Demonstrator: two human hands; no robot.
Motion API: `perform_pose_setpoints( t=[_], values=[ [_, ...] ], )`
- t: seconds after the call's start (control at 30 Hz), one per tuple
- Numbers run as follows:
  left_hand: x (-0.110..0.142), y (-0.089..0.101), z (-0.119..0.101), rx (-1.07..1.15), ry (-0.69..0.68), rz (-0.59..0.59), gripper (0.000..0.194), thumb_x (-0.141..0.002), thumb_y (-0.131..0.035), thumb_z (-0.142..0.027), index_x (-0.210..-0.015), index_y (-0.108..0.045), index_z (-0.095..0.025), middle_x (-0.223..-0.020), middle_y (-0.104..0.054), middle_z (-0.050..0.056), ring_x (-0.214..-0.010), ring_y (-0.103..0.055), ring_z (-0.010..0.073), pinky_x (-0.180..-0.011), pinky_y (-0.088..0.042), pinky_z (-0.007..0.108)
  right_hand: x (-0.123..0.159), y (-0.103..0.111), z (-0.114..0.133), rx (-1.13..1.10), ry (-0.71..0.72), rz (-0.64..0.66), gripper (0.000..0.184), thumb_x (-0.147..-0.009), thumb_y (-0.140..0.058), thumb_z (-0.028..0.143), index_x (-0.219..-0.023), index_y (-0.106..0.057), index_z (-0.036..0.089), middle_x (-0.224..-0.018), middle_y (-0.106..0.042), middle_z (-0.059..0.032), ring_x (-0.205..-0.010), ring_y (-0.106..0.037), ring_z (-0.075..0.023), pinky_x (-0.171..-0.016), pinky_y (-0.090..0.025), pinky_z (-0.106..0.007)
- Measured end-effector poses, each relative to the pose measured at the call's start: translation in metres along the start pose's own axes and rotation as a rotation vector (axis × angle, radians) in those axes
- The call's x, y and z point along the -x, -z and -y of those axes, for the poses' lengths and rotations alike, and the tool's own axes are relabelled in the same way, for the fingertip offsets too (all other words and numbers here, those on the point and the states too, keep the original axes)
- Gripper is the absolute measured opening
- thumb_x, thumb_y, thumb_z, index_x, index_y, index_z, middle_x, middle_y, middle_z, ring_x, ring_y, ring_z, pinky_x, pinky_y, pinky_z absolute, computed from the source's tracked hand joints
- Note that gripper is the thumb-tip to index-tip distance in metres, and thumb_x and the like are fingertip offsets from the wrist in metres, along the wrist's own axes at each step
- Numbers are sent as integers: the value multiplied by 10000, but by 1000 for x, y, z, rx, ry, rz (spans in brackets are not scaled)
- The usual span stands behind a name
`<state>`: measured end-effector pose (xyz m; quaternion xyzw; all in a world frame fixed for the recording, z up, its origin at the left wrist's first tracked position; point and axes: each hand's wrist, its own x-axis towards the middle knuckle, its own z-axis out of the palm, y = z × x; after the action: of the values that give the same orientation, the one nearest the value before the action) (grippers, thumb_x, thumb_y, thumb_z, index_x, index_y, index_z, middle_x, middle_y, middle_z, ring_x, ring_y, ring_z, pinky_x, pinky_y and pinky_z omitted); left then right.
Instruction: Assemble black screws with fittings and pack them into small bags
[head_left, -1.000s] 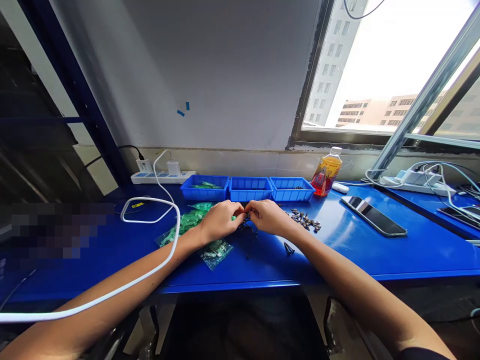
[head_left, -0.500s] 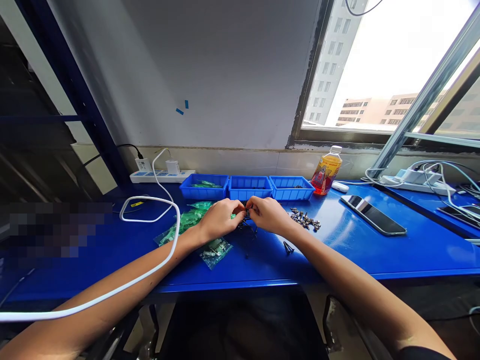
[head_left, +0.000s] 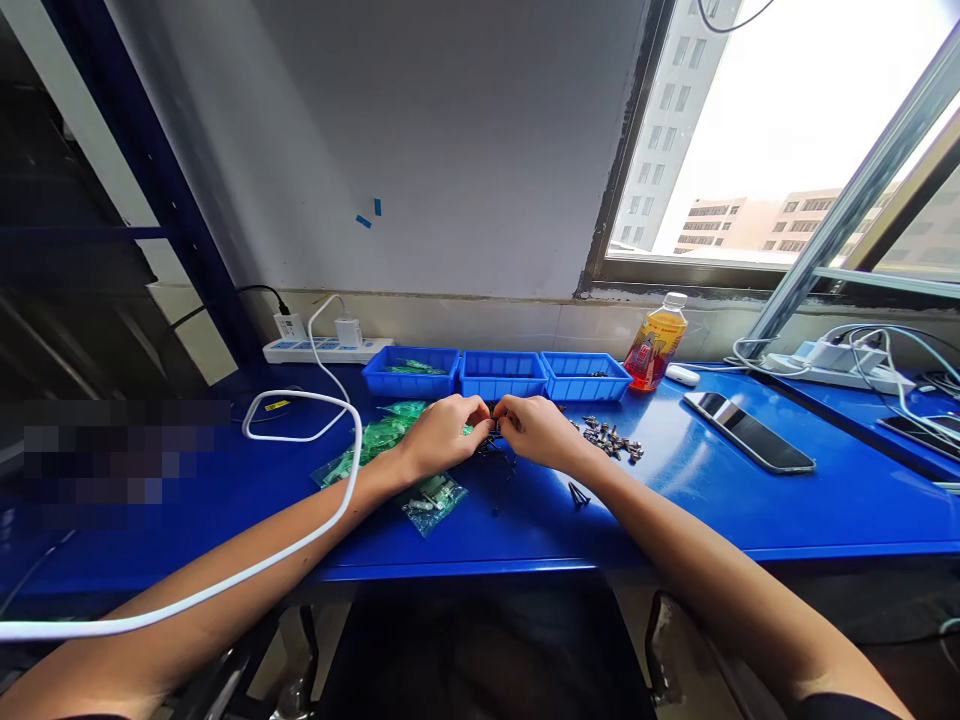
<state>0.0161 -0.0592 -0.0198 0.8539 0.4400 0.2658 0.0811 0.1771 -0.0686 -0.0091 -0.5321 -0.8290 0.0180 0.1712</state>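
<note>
My left hand [head_left: 448, 435] and my right hand [head_left: 536, 428] meet at the middle of the blue table, fingers pinched close together. Small dark pieces show between and under the fingertips, but what each hand grips is too small to name. A loose heap of dark screws [head_left: 491, 447] lies right below them, partly hidden. Green plastic bags [head_left: 382, 432] sit beside my left hand, and a clear bag of small pale parts [head_left: 433, 500] lies under its wrist. Brownish screws [head_left: 611, 438] are scattered right of my right hand. A few long black screws [head_left: 577, 495] rest nearer the front.
Three blue bins stand behind the hands: left [head_left: 411, 384], middle [head_left: 503, 386], right [head_left: 587, 387]. A drink bottle [head_left: 655, 345] and a phone [head_left: 748, 432] are to the right. A white cable [head_left: 300, 545] loops across my left forearm. Power strips [head_left: 322, 352] lie along the wall.
The whole view has shifted very slightly. Both hands stay pinched together over the dark screws, with barely any finger movement visible.
</note>
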Motion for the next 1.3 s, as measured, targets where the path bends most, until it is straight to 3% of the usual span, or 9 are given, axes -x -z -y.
perform_pose_setpoints(
  t=[0.6,0.9,1.13,1.3],
  values=[
    [0,1,1,-72,10,2,176,-824,-465,-291,-791,-608,-194,-773,-680,38,-775,-634,200,-666,-470,287,1,4,1,2,49,66,281,-833,-412,154,-968,-657,183,-906,-709,-55,-774,-629,-170,-619,-367,-233],
    [0,3,-1,-61,21,-12,148,-807,-460,-241,-762,-589,-183,-762,-657,43,-766,-621,202,-675,-460,298,1,5,1,-5,42,57,255,-841,-432,181,-955,-660,176,-855,-703,-51,-738,-615,-162,-605,-351,-231],
    [0,3,1,12,9,-118,137,-800,-459,-258,-741,-560,-186,-745,-645,36,-751,-593,195,-686,-452,310,0,3,0,-56,19,18,214,-838,-481,209,-935,-670,181,-807,-694,-42,-691,-587,-144,-596,-339,-224],
    [0,1,-1,192,-84,-206,119,-788,-458,-257,-742,-543,-188,-746,-633,19,-752,-582,168,-734,-472,297,-1,-2,0,-190,62,-21,200,-846,-483,220,-818,-667,148,-679,-643,-16,-576,-483,-96,-551,-308,-208]
  ],
)
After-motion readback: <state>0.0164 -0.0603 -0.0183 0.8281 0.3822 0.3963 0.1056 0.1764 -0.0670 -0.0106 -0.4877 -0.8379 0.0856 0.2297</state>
